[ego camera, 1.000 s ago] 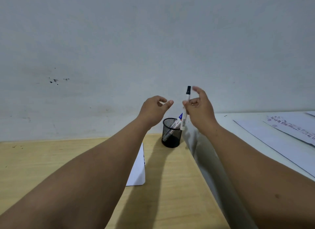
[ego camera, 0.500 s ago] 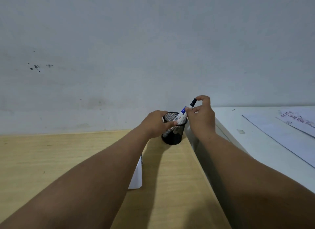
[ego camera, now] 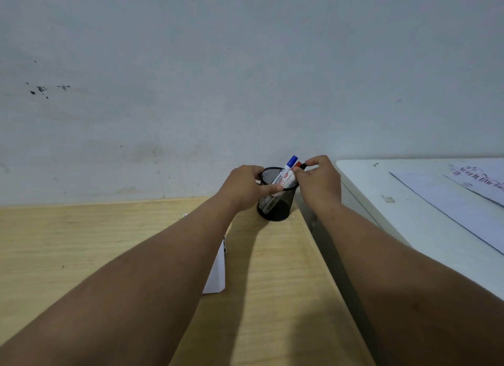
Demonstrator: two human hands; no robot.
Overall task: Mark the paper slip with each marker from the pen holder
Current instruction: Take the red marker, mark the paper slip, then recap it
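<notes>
A black mesh pen holder (ego camera: pixel 276 204) stands on the wooden desk by the wall. My left hand (ego camera: pixel 244 187) grips its near-left rim. A blue-capped white marker (ego camera: pixel 288 169) leans out of the holder, and a red cap (ego camera: pixel 298 164) shows just beside it. My right hand (ego camera: pixel 318 182) pinches the top of a black-capped marker (ego camera: pixel 304 165), whose body is down inside the holder. The white paper slip (ego camera: pixel 216 274) lies on the desk, mostly hidden under my left forearm.
The wooden desk (ego camera: pixel 81 251) meets a grey wall at the back. A higher white table (ego camera: pixel 403 218) adjoins it on the right, carrying large paper sheets (ego camera: pixel 463 202) with printed text.
My right hand has brought the black-capped marker down from the air into the holder. My left hand has dropped from mid-air onto the holder's rim.
</notes>
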